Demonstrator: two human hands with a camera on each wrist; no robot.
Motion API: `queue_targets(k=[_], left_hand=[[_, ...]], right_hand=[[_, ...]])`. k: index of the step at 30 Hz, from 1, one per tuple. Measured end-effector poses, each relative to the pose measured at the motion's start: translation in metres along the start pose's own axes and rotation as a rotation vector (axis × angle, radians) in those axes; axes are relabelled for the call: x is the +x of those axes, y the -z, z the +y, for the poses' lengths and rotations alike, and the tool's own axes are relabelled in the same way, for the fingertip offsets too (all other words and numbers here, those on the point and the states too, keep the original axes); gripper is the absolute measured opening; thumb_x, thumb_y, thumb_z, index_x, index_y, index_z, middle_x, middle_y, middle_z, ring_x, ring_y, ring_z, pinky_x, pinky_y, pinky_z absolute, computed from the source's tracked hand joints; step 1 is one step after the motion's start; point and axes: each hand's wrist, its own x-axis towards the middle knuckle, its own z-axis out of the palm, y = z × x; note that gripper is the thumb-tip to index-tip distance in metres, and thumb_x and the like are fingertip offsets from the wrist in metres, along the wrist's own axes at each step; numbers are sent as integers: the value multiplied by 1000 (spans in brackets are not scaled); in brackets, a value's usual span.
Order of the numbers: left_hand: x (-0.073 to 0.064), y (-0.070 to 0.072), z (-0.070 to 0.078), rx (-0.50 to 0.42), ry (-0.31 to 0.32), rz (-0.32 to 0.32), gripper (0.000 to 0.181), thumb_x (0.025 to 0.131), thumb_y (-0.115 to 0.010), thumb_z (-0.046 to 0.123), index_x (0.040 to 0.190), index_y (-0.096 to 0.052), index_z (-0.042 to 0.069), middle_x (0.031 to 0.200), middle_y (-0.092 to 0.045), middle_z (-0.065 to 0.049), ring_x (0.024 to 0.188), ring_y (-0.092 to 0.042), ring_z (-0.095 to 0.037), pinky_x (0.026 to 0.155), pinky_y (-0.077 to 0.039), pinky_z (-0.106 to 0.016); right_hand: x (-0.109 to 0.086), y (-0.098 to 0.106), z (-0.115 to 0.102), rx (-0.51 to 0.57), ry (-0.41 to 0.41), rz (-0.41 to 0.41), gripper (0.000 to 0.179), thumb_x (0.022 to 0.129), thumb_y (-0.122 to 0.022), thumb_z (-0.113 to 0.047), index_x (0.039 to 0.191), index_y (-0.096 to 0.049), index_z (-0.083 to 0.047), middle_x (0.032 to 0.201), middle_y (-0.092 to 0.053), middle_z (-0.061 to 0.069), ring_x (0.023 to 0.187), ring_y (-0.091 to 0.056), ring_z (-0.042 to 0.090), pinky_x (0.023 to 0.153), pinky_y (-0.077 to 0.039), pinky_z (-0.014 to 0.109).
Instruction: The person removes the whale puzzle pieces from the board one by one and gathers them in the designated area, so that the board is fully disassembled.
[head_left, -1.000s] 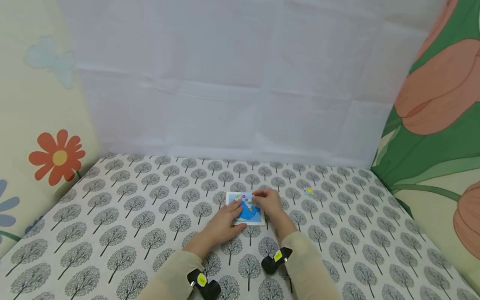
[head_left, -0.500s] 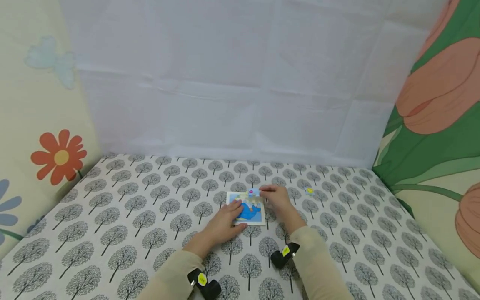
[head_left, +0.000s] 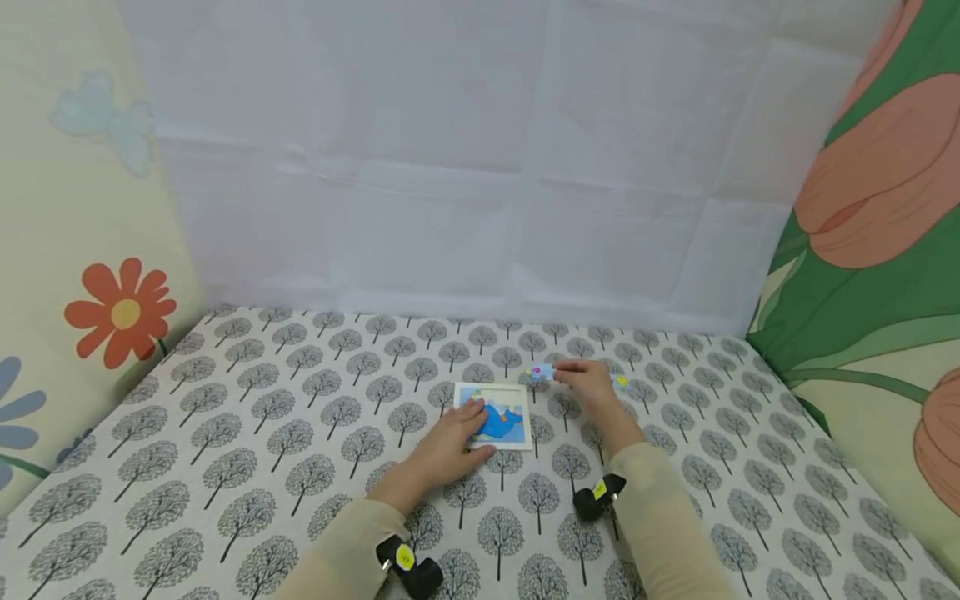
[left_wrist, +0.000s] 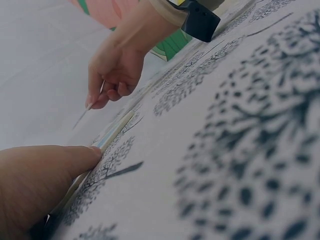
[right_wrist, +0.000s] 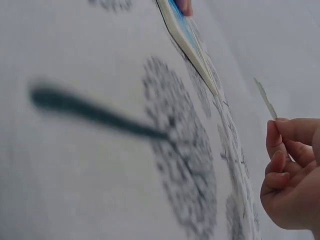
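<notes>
A small square puzzle board [head_left: 527, 437] with a white rim and a blue whale picture lies on the tablecloth. My left hand [head_left: 448, 442] rests on its left side, fingers stretched over the picture and thumb by the near edge. Beyond the board's upper right, my right hand [head_left: 592, 393] pinches a thin puzzle piece [head_left: 542, 372] with a pink-purple mark. In the right wrist view the piece [right_wrist: 266, 98] is seen nearly edge-on between thumb and fingertips, raised off the cloth. The top of the board's picture shows a pale gap.
Just right of my right hand lies another loose piece [head_left: 621, 382] with a yellow figure. The tablecloth [head_left: 300, 517] is printed with dark trees. A white sheet [head_left: 450, 167] hangs behind the table, with flower-patterned cloths at both sides.
My right hand has lifted the puzzle piece from the board's upper part and carried it right, towards the loose yellow piece. My left hand stays on the board.
</notes>
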Motion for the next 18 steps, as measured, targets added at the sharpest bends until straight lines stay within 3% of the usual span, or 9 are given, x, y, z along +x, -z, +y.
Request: queue_targets(k=[11,18], left_hand=[[-1,-1,0,-8,5,7,56,83,-56,27,124,-40,-8,132,-32,-20,124,-23,-30,100,-16,-45],[0,0,2,-21,1,20,56,83,-57,26,123,-41,-9,132,-32,-21,123,-23,-31,100,-16,-46]], right_hand=[[10,32,12,6,-20,54,24,82,-58,-9,103,-60,1,105,-54,13,93,-47,25,78,-40,38],[13,49,15,-81,-44,82,26,84,-55,-13,106,-58,1,105,-53,14,88,-47,24,71,-42,34]])
